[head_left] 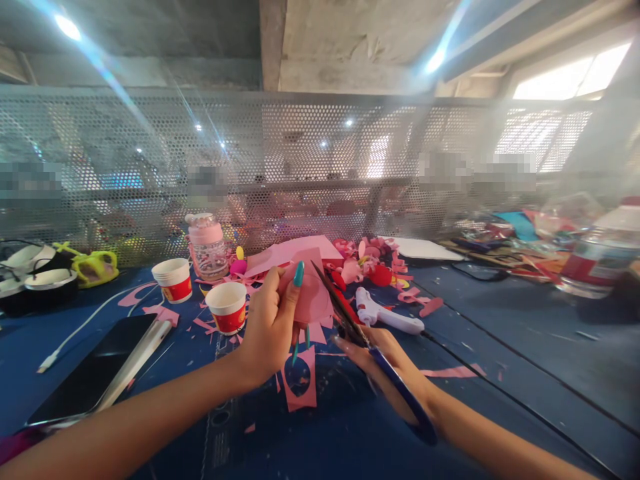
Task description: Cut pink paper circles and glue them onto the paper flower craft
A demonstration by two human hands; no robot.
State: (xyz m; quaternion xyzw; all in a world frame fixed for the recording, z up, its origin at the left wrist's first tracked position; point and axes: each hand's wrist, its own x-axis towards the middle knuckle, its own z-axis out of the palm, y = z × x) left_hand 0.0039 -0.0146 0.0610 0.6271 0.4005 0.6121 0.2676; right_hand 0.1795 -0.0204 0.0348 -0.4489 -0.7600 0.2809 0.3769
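My left hand (273,320) pinches a piece of pink paper (316,293) between thumb and fingers, held up over the table. A faint curved outline shows on that paper. In my right hand (385,363) is a pair of scissors (357,327) with dark blue handles, the blades pointing up and left beside the paper's right edge. Whether the blades touch the paper I cannot tell. Below the hands lies a pink scrap (309,393) with a round hole cut out. A white glue gun (387,315) rests just beyond my right hand.
Two paper cups (227,323) (176,293) and a pink bottle (207,247) stand at the left. A phone (95,367) lies nearer me. Pink and red paper pieces (367,263) pile at the back. Cables (500,387) cross the right side, near a large plastic bottle (590,267). A perforated metal screen (300,153) rises behind.
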